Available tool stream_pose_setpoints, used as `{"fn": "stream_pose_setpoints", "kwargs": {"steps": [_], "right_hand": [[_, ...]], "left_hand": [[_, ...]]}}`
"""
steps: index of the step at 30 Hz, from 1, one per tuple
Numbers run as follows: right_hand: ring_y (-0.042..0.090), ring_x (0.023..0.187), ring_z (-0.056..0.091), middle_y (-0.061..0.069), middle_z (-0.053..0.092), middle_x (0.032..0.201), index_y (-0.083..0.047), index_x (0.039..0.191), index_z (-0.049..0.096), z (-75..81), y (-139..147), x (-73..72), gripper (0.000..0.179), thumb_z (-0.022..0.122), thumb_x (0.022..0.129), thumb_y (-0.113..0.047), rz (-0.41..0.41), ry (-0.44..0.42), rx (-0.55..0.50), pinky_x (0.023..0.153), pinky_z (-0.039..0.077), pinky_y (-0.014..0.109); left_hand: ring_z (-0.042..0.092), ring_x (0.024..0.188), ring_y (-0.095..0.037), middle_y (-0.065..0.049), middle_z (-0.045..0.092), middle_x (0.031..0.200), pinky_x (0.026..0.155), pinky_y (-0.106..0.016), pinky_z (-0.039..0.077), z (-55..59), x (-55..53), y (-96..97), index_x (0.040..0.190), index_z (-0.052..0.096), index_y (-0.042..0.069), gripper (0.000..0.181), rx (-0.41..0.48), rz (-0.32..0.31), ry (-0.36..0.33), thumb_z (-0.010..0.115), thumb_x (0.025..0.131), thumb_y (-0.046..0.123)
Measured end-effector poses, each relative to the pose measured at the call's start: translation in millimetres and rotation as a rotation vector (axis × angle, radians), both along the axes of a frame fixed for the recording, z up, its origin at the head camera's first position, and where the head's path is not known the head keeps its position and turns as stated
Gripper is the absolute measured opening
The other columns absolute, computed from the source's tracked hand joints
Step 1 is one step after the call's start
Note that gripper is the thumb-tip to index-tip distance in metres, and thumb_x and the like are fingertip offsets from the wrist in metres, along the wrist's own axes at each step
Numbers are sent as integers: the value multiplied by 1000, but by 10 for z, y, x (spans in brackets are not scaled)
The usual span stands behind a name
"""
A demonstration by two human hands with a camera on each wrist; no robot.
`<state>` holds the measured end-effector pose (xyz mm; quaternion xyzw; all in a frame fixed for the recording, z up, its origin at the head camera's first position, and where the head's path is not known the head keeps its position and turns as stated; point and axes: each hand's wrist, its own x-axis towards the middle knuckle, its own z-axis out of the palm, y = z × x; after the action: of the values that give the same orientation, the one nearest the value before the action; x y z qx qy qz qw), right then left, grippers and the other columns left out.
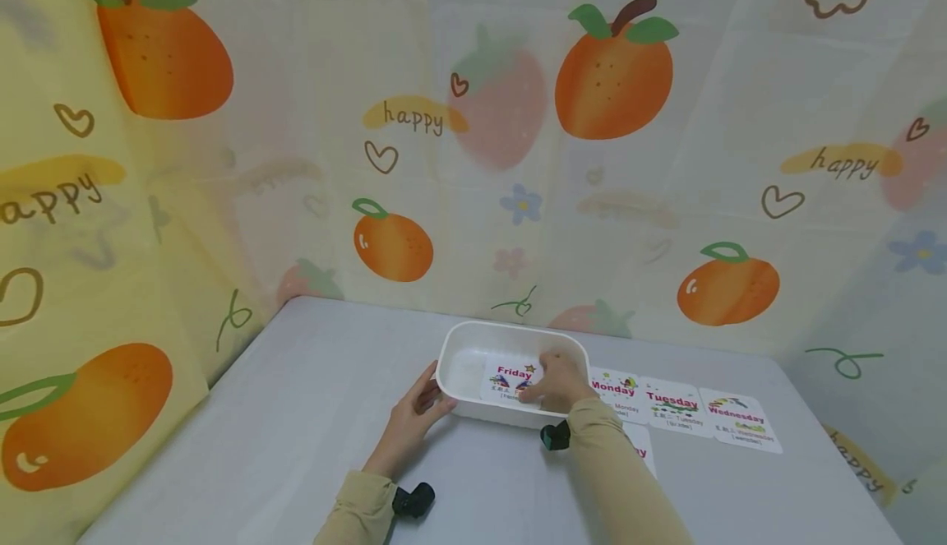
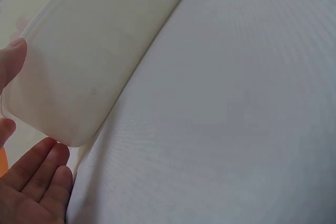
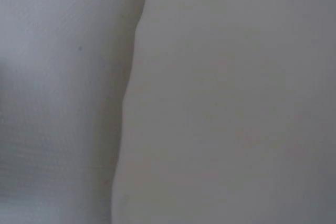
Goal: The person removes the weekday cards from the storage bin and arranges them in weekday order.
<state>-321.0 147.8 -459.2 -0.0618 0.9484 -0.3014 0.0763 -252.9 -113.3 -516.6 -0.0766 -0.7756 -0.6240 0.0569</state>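
A grey table point(image 1: 296, 430) fills the lower view, with a fruit-print curtain point(image 1: 473, 134) hanging behind and to both sides. Near the table's middle stands a white tub point(image 1: 473, 339), long side toward the person. To its right three cards lie flat in a row: Monday point(image 1: 617, 393) just beside the tub, then Tuesday point(image 1: 675, 407), then Wednesday point(image 1: 740, 420). Another card point(image 1: 642, 450) shows partly under the right sleeve; its word is hidden.

The left hand point(image 1: 414, 413) rests against the tub's left near corner, fingers fairly straight and relaxed, thumb up by the rim; the left wrist view shows the fingers point(image 2: 37, 182) just beside the tub's point(image 2: 89, 66) rounded corner. The right hand point(image 1: 558, 381) reaches over the near rim into the tub, fingers bent down onto the Friday card point(image 1: 510, 379), which lies inside on the tub's floor. Whether they pinch the card or only press it cannot be told. The right wrist view shows only blurred pale surfaces.
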Motion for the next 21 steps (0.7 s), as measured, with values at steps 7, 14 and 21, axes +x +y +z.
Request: {"fn": "stream_pose_setpoints", "kwargs": {"steps": [7, 14, 21], "right_hand": [[41, 124, 34, 28, 41, 131, 10, 131, 43, 15, -11, 11, 94, 89, 57, -25, -8, 10, 19, 108, 24, 48], [39, 121, 34, 26, 41, 129, 9, 128, 46, -54, -9, -21, 91, 90, 56, -27, -8, 3, 35, 107, 26, 49], [36, 112, 39, 21, 47, 116, 6, 119, 49, -112, 8, -57, 87, 91, 52, -29, -28, 17, 27, 101, 33, 48]], "left_hand": [[47, 120, -27, -14, 50, 130, 100, -38, 40, 18, 16, -4, 145, 33, 25, 75, 0, -8, 1, 71, 81, 35], [48, 119, -26, -13, 51, 129, 100, -35, 40, 59, 40, -3, 145, 32, 24, 77, -8, -1, -3, 71, 80, 38], [50, 117, -25, -14, 50, 129, 98, -31, 42, 67, 42, -4, 146, 31, 20, 78, 5, -21, 12, 71, 81, 36]]}}
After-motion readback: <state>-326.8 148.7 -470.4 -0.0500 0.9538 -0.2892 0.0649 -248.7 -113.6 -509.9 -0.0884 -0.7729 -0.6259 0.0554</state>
